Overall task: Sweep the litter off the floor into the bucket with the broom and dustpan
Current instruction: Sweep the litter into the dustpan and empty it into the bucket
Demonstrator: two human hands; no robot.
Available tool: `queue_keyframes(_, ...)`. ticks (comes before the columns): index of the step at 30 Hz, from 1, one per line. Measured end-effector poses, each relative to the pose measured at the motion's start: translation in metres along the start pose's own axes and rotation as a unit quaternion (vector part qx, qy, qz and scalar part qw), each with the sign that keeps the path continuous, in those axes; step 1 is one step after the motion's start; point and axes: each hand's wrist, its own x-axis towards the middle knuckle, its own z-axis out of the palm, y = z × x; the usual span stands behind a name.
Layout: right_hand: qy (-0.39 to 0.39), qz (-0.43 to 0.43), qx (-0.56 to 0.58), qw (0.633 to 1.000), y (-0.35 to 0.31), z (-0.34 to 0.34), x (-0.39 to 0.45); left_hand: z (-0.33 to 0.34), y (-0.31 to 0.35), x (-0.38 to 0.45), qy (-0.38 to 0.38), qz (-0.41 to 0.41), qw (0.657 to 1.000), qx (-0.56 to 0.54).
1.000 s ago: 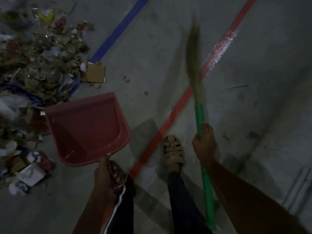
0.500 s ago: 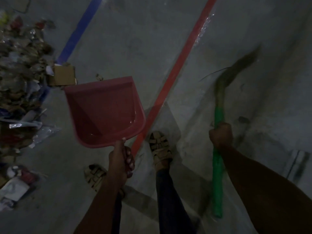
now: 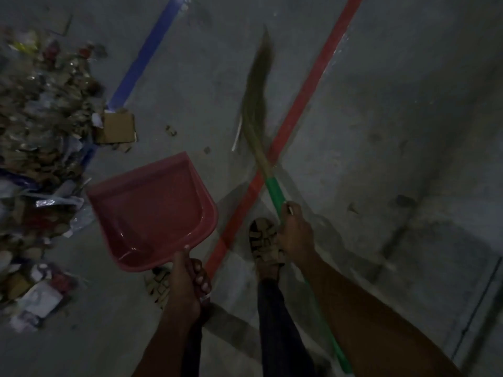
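Observation:
My left hand [image 3: 187, 284] grips the handle of a red dustpan [image 3: 152, 210], held above the floor with its mouth toward the litter. My right hand [image 3: 295, 232] is closed around the green handle of a grass broom [image 3: 257, 91], whose blurred bristles reach across the red floor line. A big pile of litter [image 3: 46, 110] of paper, wrappers and plastic lies at the left. A brown cardboard piece [image 3: 117, 126] sits at its edge. A thin white strip [image 3: 237, 133] lies by the bristles. No bucket is in view.
A blue floor line [image 3: 147, 53] and a red floor line [image 3: 307, 88] run diagonally over the grey concrete. My sandalled feet [image 3: 265, 242] stand beside the red line. Small scraps [image 3: 171, 130] lie between the pile and the broom.
The broom head has swung from the right back to the left across the red line. The dustpan stays in my left hand, and the view has shifted a little toward the pile.

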Motion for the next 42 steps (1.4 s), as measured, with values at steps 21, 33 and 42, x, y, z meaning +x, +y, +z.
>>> queue_keyframes(21, -0.003, -0.12, -0.187, 0.975, -0.163, 0.092, -0.044, -0.16, 0.043, 0.026, -0.03, -0.036, 0.968, -0.247)
queue_keyframes(33, 0.017, -0.224, -0.009, 0.974, -0.343, 0.126, -0.057, -0.282, 0.077, 0.039, 0.087, -0.043, 0.972, -0.212)
queue_keyframes(42, 0.127, -0.332, -0.127, 0.926, -0.398, 0.051, 0.01, -0.297, 0.149, 0.032, 0.05, -0.013, 0.977, -0.207)
